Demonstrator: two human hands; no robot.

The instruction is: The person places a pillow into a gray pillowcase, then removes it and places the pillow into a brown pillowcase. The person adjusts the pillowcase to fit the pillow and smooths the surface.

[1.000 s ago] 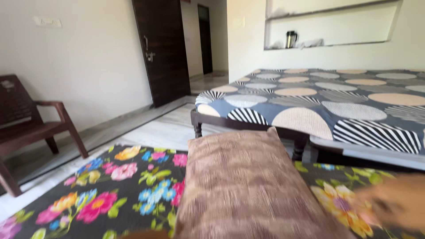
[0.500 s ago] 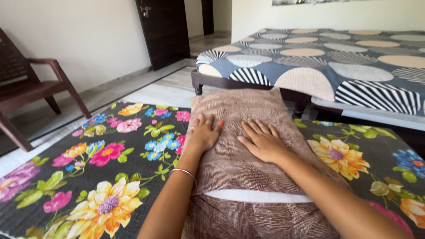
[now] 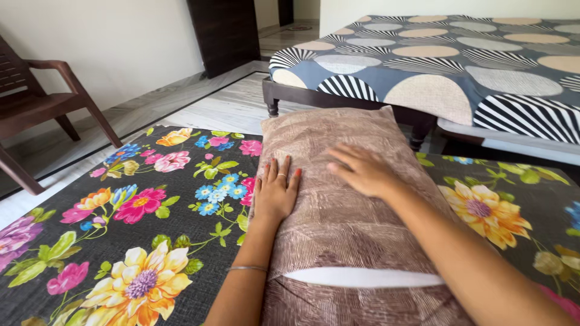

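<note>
A long pillow in a brown patterned cover (image 3: 338,205) lies lengthwise on a black bedsheet with bright flowers (image 3: 139,223). My left hand (image 3: 277,192) rests flat on the pillow's left edge, fingers together and pointing away from me. My right hand (image 3: 361,170) lies flat on the middle of the pillow, fingers spread toward the left. A white strip of the inner pillow (image 3: 362,278) shows through the cover's opening near me. Neither hand holds anything.
A second bed with a grey, striped and circle-patterned sheet (image 3: 447,72) stands across a narrow gap beyond the pillow. A dark brown chair (image 3: 42,102) is at the left by the white wall. A dark door (image 3: 220,33) is at the back.
The view has tilted down from the room onto the pillow. Both hands came in and laid flat on it; since half a second ago the left hand has moved slightly nearer to me along the left edge.
</note>
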